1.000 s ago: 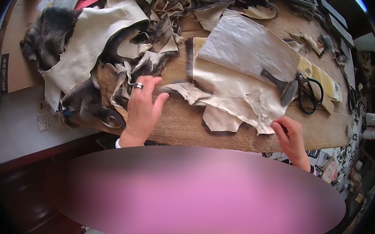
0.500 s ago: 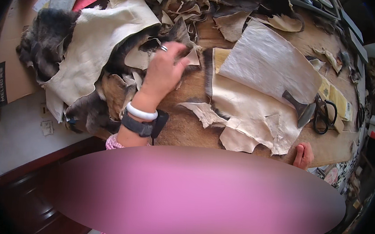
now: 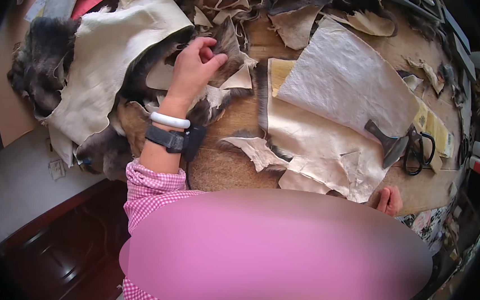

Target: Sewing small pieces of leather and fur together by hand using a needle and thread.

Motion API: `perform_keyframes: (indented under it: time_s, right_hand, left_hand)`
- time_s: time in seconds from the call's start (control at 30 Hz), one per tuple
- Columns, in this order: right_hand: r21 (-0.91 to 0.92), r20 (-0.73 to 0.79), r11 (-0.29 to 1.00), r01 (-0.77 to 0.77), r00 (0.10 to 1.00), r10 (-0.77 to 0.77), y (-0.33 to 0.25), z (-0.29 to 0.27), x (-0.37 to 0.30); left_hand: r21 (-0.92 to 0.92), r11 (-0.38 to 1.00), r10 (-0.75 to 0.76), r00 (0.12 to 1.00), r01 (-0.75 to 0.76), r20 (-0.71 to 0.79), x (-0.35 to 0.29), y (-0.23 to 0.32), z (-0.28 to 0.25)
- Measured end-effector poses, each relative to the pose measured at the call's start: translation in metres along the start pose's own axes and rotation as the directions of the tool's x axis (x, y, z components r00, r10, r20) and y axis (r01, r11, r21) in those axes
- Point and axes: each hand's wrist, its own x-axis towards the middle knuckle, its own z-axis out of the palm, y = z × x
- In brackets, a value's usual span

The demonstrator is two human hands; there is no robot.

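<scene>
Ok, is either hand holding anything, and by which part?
Left hand, over fur scraps: nothing visibly held. Right hand, curled and partly hidden: can't tell.

Large hide [image 3: 121, 45]: left on the table [image 3: 434, 185], right of the cardboard box [image 3: 14, 118]
Left hand [image 3: 192, 70]: over the scraps [image 3: 237, 79], right of the large hide
Sheet [image 3: 347, 74]: on the pelt [image 3: 315, 125], right of the scraps
Blade [image 3: 389, 147]: left of the scissors [image 3: 418, 155]
Right hand [image 3: 391, 201]: at the table's near edge
</scene>
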Motion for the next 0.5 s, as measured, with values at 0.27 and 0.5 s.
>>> perform_keyframes:
  time_s: [0.27,0.5]
  right_hand:
    - [0.001,-0.001,1.0,0.015,1.0,-0.015,-0.0002,-0.0007,0.0008]
    - [-0.007,0.002,1.0,0.017,1.0,-0.017,0.0041,-0.001,-0.0011]
  left_hand:
    - [0.094,0.995,0.046,0.992,-0.036,-0.113,0.0002,0.006,0.0002]
    - [-0.009,0.999,-0.043,0.998,0.043,0.038,0.0005,0.0016,-0.0093]
